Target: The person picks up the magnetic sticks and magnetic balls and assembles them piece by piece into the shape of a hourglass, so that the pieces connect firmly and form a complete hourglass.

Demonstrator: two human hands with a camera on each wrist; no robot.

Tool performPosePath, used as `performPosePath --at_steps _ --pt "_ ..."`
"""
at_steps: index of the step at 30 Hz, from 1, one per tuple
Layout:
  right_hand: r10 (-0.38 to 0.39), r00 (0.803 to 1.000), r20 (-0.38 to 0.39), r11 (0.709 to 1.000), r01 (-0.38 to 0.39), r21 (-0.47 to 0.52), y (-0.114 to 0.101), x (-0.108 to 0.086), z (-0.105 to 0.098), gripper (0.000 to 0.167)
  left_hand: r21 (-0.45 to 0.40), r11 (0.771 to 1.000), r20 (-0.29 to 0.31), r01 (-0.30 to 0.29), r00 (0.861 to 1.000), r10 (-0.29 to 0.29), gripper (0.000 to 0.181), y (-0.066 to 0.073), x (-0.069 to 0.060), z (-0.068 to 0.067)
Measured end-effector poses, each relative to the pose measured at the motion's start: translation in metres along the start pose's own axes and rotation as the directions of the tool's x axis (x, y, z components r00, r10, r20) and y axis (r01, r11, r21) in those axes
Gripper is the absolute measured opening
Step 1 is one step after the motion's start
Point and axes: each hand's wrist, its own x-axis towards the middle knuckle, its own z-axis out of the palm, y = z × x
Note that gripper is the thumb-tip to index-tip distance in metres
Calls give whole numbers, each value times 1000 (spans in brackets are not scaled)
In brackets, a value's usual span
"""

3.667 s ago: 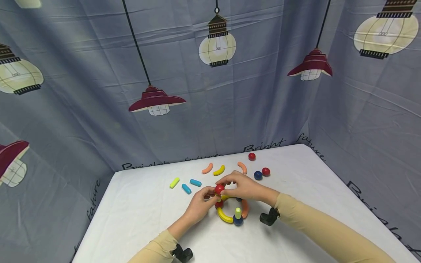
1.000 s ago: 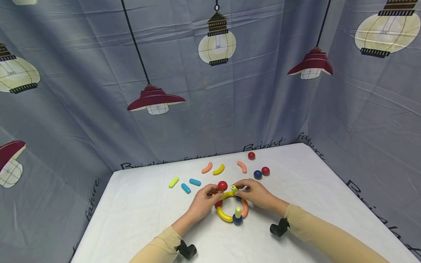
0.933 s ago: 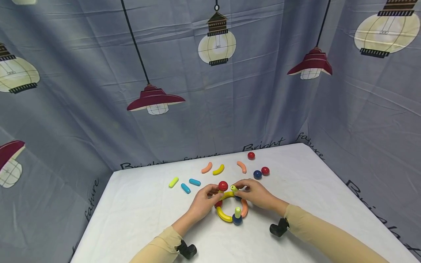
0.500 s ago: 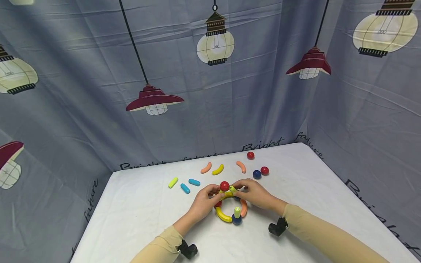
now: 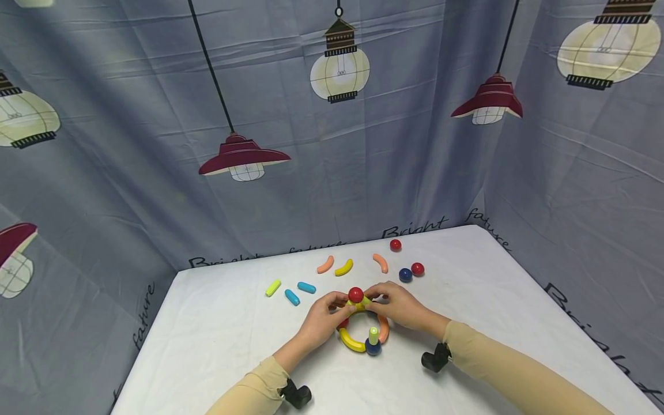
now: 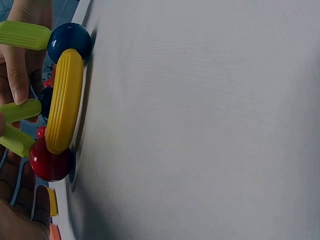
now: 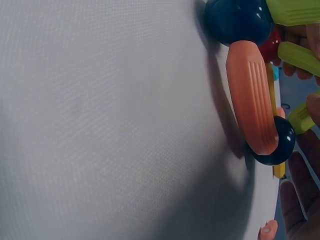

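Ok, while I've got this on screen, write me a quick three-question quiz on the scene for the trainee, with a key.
1. Multiple choice: in the right wrist view, what colour is the curved piece joining two blue balls of the ring?
a) yellow
b) orange
c) red

2. True or false: the green rod on the ring's nearest blue ball is held by neither the left grip nor the right grip.

3. Count: how many light-blue sticks lie loose on the table?

Key: 1. b; 2. true; 3. two.

Lamp-printed curtain (image 5: 394, 173), white table (image 5: 223, 334), probably cloth-covered
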Motion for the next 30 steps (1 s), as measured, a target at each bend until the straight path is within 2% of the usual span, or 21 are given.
performPosePath --at_steps 7,13,18,22,26,30 --pt "11 1000 0 1000 -11 -11 0 1 1 22 19 1000 3 2 1000 -2 28 -1 1 -1" --pt "3 1000 -2 1000 -3 -20 2 -1 0 24 97 995 38 7 999 -11 31 -7 -2 -5" --pt "8 1000 -5 999 -8 -44 8 -12 -1 31 156 987 73 -25 997 14 26 -14 -6 -8" --pt "20 1000 -19 996 -22 -83 14 -22 -1 36 225 974 76 -30 997 13 25 -15 -6 -11" --pt "56 998 -34 989 -60 -133 17 -31 0 41 275 961 81 -22 997 0 26 -16 -7 -14" --pt "99 994 -53 981 -107 -163 15 -39 0 47 297 954 77 -32 997 9 27 -18 -7 -16"
